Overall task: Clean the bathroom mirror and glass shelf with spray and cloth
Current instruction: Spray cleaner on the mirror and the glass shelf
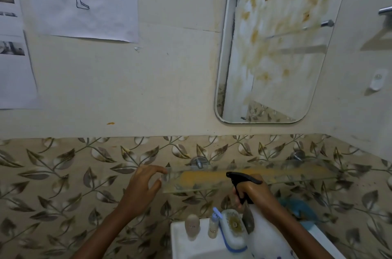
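Right hand (253, 194) grips spray bottle (264, 237) (nozzle leftward) by glass shelf (297, 174); left hand (142, 186) relaxed at its end.

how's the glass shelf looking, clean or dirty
Dirty. A yellow-orange smear runs along most of the glass shelf; the right hand holds the spray bottle in front of it.

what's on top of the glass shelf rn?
An orange-yellow smear runs along the glass shelf; nothing stands on it where visible. The spray bottle, gripped by the right hand, covers a middle stretch, so that part cannot be checked.
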